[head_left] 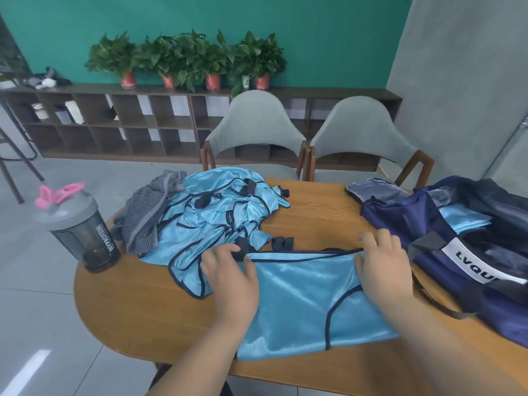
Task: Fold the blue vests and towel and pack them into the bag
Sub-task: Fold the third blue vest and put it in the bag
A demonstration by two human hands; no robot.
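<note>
A light blue vest (300, 304) with dark trim lies spread flat on the wooden table (137, 304) in front of me. My left hand (231, 275) pinches its upper left corner. My right hand (383, 267) rests on its upper right corner, fingers spread and a little blurred. Behind lies a heap of more blue vests (217, 212) with black straps. A grey striped towel (148, 215) is bunched at the heap's left. The navy bag (463, 252) stands open at the right, with a folded blue vest (463, 221) inside.
A dark shaker bottle (83, 232) with a pink cap stands at the table's left edge. Two grey chairs (257, 132) face the far side of the table. A low shelf with potted plants (185, 58) runs along the back wall.
</note>
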